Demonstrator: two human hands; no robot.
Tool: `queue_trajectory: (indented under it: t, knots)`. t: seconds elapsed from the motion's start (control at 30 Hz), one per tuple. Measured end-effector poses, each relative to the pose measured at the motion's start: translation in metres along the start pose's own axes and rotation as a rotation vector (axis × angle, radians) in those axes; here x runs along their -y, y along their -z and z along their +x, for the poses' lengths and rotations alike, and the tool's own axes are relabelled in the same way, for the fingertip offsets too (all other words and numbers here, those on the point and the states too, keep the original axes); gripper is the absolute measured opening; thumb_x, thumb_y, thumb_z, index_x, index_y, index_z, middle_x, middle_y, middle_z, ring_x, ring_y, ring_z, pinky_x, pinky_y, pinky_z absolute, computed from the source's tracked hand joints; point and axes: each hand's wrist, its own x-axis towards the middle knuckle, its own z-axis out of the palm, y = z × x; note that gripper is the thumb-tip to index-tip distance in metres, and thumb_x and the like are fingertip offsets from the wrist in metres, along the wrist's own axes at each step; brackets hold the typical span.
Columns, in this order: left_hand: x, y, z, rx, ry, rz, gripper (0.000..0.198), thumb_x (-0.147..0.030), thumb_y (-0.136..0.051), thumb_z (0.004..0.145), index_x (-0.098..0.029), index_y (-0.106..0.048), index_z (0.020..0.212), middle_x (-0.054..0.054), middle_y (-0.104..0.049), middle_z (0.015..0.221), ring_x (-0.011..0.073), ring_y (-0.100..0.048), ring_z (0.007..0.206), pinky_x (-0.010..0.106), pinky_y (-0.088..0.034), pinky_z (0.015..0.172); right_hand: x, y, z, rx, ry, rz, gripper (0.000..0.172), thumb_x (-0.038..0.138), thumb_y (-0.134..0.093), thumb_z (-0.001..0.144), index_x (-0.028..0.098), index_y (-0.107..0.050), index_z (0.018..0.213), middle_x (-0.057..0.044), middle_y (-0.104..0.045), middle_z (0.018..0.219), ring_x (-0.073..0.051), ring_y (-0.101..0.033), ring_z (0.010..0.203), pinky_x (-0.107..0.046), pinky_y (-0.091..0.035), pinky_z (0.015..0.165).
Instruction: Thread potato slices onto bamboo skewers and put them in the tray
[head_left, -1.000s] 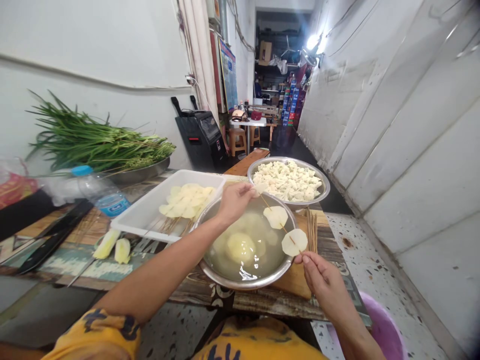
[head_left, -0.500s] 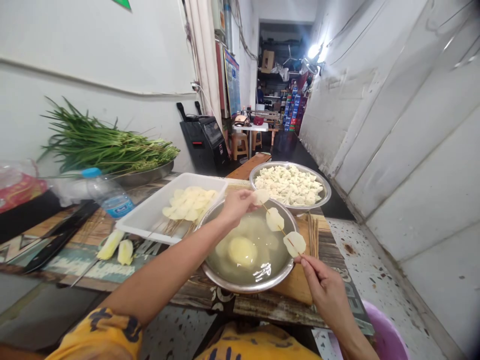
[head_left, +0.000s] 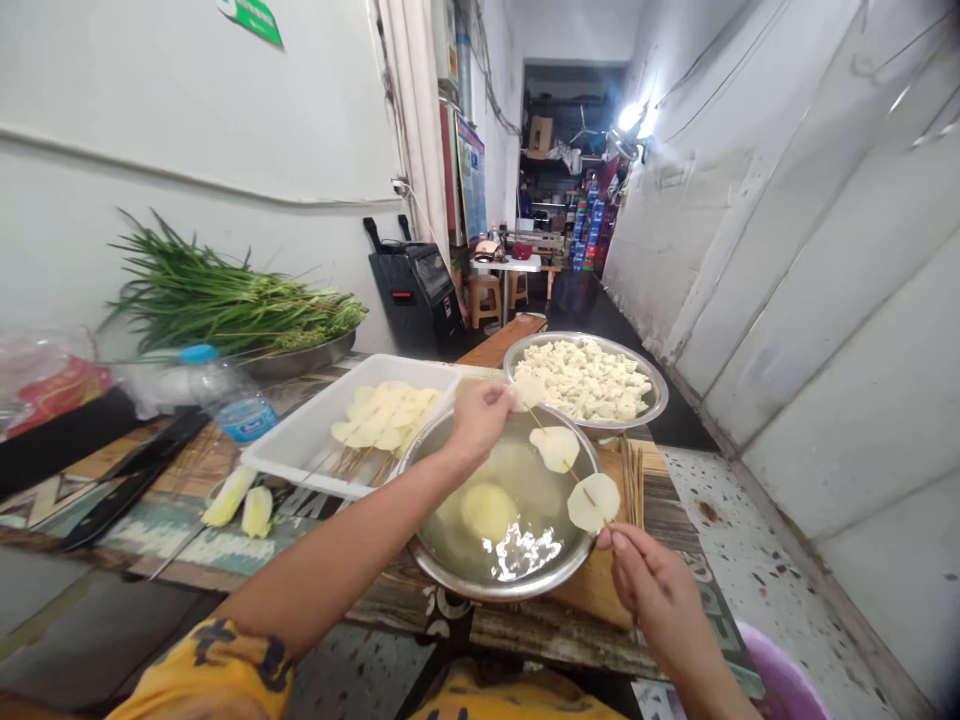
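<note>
Over a metal bowl of water, a thin bamboo skewer carries pale potato slices. My right hand pinches the skewer's near end, just below the closest slice. At the far end, my left hand is closed on the outermost potato slice, its fingertips partly hidden. Under the water lies a yellowish peeled potato, with paler pieces behind it. Left of the bowl stands a white plastic tray holding skewered potato slices.
Behind the bowl is a metal basin of cauliflower pieces. Bare skewers lie at right on a wooden board. On the left are a water bottle, a black-handled knife, vegetable pieces and leafy greens.
The view has shifted slightly, so everything sits a little lower and further right. Both hands keep hold of the skewered slices, with little other movement.
</note>
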Motion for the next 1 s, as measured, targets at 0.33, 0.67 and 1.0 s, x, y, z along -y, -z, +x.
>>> queue_trajectory:
  t: [0.33, 0.67, 1.0]
  knots:
    - [-0.017, 0.004, 0.005, 0.054, 0.438, -0.367, 0.008, -0.006, -0.054, 0.075, -0.01, -0.06, 0.071, 0.007, -0.066, 0.068, 0.0115, -0.061, 0.055, 0.021, -0.046, 0.052, -0.014, 0.006, 0.008, -0.043, 0.149, -0.203, 0.022, 0.035, -0.051, 0.085, 0.018, -0.065, 0.09, 0.002, -0.051, 0.05, -0.014, -0.051, 0.046, -0.023, -0.038, 0.043]
    - [-0.023, 0.008, 0.01, 0.124, 0.684, -0.428, 0.008, -0.009, -0.051, 0.075, -0.008, -0.059, 0.079, 0.006, -0.064, 0.061, 0.0116, -0.059, 0.05, 0.019, -0.044, 0.044, -0.024, 0.02, 0.015, 0.127, -0.047, -0.016, 0.028, 0.041, -0.051, 0.086, 0.015, -0.059, 0.091, 0.007, -0.028, 0.051, -0.008, -0.023, 0.046, -0.022, -0.017, 0.044]
    - [-0.023, 0.01, 0.01, 0.271, 0.73, -0.421, 0.008, -0.01, -0.051, 0.072, -0.01, -0.058, 0.074, 0.007, -0.064, 0.06, 0.0128, -0.059, 0.051, 0.02, -0.043, 0.045, -0.024, 0.012, 0.013, 0.024, 0.018, -0.292, 0.032, 0.044, -0.047, 0.086, 0.017, -0.059, 0.098, 0.003, -0.043, 0.056, -0.011, -0.032, 0.048, -0.024, -0.024, 0.045]
